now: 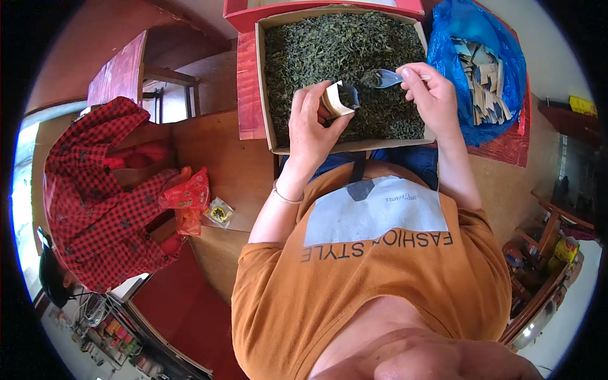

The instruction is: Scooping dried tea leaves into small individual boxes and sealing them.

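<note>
My left hand [313,121] grips a small paper packet [335,100], its mouth open and tilted to the right, with dark leaf bits inside. In my right hand [430,92] is a clear plastic spoon [389,78], held by its handle. A little dried leaf lies on the spoon's bowl, just right of the packet and apart from it. Both hands are over a shallow cardboard box [261,80] filled with loose dried green leaves [327,47] that look like tea.
Right of the box, a blue plastic bag [441,42] holds many paper packets [484,76]. Beneath lies a red wooden table [515,149]; a red box [323,16] stands behind. On the left are a red checked garment [109,199], a red plastic bag [187,194] and a small clear packet [219,213].
</note>
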Tool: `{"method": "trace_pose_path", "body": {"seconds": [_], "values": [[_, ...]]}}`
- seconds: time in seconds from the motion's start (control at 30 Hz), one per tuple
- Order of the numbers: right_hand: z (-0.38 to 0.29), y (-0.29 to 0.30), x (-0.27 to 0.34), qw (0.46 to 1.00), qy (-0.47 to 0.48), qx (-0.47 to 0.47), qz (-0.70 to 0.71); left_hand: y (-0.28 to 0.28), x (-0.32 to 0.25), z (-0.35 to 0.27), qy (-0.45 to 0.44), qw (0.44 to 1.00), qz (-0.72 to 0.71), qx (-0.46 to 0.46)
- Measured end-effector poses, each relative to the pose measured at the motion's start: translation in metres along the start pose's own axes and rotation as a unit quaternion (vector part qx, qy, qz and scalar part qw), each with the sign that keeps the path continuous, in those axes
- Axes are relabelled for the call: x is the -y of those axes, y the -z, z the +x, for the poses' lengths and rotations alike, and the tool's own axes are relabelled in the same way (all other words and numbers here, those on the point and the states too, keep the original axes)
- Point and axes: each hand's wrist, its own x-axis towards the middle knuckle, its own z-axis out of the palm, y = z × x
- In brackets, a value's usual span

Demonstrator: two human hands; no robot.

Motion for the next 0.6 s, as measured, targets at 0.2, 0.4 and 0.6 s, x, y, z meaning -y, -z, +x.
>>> {"method": "trace_pose_path", "body": {"seconds": [0.2, 0.4, 0.6], "values": [[-0.016, 0.004, 0.034, 0.990, 0.130, 0.034, 0.038, 0.000, 0.000, 0.000, -0.003, 1.000, -0.001, 0.000], [-0.020, -0.005, 0.057, 0.928, 0.342, 0.062, -0.133, 0.000, -0.002, 0.000, 0.003, 1.000, -0.008, -0.002], [-0.019, -0.016, 0.057, 0.873, 0.419, 0.097, -0.229, -0.002, 0.002, -0.001, -0.011, 1.000, -0.007, -0.004]]}}
